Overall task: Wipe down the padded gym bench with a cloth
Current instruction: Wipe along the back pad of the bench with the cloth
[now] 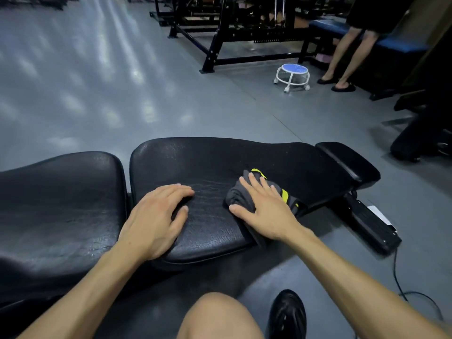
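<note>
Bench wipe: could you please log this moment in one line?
right hand flat on cloth | left hand bracing bench pad | wiping underway

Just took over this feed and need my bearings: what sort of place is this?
Most likely a gym: a black padded bench being wiped with a cloth, and black steel weight racks on a grey floor behind.

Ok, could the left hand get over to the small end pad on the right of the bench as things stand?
Probably not without shifting. The left hand rests on the middle pad, and the right hand, pressing the cloth, lies across the path to the end pad.
</note>
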Motion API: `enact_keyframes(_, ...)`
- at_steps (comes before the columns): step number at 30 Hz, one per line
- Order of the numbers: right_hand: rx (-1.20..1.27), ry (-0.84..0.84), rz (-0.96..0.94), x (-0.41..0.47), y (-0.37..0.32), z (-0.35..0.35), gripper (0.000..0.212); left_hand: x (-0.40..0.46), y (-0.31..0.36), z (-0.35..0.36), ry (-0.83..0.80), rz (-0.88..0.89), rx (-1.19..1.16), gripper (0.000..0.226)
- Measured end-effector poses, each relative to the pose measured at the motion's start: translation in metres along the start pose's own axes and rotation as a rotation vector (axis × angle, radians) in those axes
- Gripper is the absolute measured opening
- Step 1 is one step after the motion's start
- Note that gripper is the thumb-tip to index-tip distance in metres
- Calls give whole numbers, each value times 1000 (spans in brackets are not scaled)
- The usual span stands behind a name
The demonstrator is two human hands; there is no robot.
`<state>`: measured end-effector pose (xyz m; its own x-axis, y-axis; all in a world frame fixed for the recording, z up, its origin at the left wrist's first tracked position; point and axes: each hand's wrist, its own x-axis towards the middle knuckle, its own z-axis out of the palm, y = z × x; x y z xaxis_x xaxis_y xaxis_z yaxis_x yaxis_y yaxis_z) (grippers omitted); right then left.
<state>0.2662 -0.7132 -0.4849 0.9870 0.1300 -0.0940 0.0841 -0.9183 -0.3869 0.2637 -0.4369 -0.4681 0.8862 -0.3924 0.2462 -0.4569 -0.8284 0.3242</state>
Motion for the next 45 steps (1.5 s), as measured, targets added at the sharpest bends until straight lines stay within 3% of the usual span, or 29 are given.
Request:
enact_keyframes(8, 88, 50, 223, -41, 61, -19, 73, -2, 5, -3, 16, -30, -9, 35)
enact_keyframes(14, -12, 87, -92, -47, -19, 8, 72, -3, 8, -4, 9, -39, -9, 35)
enact_keyframes(19, -8, 20, -184, -11, 12, -8, 66, -3, 8, -6, -6, -43, -10, 37)
enact_keyframes(26, 46, 104, 74, 63, 74, -15, 68, 1, 8, -3, -31, -63, -38, 42)
enact_keyframes(28, 63, 94, 2, 64, 56, -9, 68, 2, 7, -2, -24, -67, -69, 43)
enact_keyframes(32, 62, 39, -326, 65, -2, 1, 67, 3, 8, -3, 15, -79, -119, 43)
enact_keyframes(35, 43, -32, -489, 83, -6, -3, 73, 4, 8, -2, 28, -81, -126, 42)
enact_keyframes(37, 57, -48, -453, 108, 21, -8, 76, 4, 6, -1, 29, -96, -121, 42)
enact_keyframes(42, 58, 27, -76, 162, 74, -25, 65, 5, 7, 0, 51, -116, -111, 42)
enact_keyframes(45, 61, 18, -140, 160, 39, -14, 65, 8, 5, 3, 52, -133, -84, 43)
